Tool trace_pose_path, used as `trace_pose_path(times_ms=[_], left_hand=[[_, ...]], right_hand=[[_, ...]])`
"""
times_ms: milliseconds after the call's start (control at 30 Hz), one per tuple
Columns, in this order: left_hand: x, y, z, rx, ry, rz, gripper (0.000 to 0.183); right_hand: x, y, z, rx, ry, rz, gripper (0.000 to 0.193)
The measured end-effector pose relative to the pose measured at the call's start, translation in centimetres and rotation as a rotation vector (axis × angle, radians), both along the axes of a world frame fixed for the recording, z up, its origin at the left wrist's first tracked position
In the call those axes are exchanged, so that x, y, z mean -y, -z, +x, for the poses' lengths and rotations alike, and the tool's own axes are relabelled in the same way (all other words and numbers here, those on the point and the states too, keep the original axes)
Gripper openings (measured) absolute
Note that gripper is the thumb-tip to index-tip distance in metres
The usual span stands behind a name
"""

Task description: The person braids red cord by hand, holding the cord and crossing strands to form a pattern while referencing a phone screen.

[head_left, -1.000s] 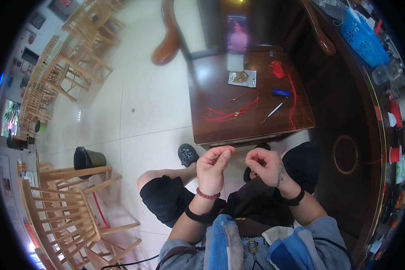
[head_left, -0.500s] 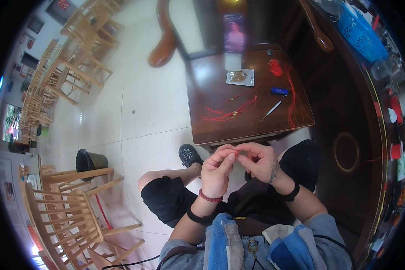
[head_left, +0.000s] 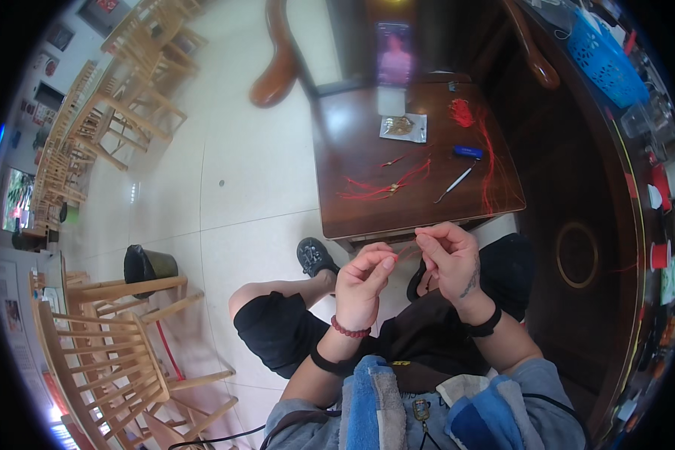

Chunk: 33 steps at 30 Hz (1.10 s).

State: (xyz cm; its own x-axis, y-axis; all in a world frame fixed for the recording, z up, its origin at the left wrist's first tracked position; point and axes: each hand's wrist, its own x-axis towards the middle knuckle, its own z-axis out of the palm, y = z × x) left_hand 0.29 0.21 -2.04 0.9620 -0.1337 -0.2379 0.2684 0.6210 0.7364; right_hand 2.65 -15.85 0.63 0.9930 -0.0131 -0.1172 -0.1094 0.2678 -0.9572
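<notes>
My left hand (head_left: 362,285) pinches a thin red cord (head_left: 407,250) between thumb and forefinger, above my lap. Slightly higher and to the right, my right hand (head_left: 453,264) is also closed in a pinch on the cord, which stretches faintly across the gap. Beyond the hands, knotted red cords (head_left: 391,190) with small gold-coloured pieces lie on a dark wooden surface (head_left: 352,217). To their right are a white-handled hook tool (head_left: 454,183) and a small blue item (head_left: 467,151). Further back lie a bundle of red cord (head_left: 461,113) and a clear packet (head_left: 403,128) with gold-coloured contents.
A lit phone (head_left: 394,56) stands upright at the back of the surface. Curved wooden arms (head_left: 271,86) rise at both sides. A counter on the right carries a blue basket (head_left: 606,60) and red spools (head_left: 660,256). Left are a wooden chair (head_left: 105,360) and a dark bin (head_left: 150,266).
My hands, close together before, have moved apart. The right one went right and slightly up, with the red cord now drawn between them. My left hand has barely moved.
</notes>
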Motion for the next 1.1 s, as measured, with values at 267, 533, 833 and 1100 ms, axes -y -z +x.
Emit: trace_pose_path(times_ms=[267, 533, 833, 1100], left_hand=[[-0.5, -0.1, 0.0, 0.010, 0.002, 0.038, 0.009], [-0.4, -0.3, 0.1, 0.135, 0.010, 0.242, 0.007], [-0.6, -0.5, 0.2, -0.027, 0.157, -0.048, 0.008], [-0.3, -1.2, -0.2, 0.072, 0.157, 0.217, 0.004]], right_hand=[[1.3, -0.7, 0.5, -0.211, -0.162, 0.217, 0.009], [2.9, -0.1, 1.1, -0.419, -0.278, 0.657, 0.006], [1.9, -1.2, 0.4, -0.249, -0.166, 0.279, 0.007], [3.1, -2.2, 0.0, -0.151, -0.219, 0.063, 0.009]])
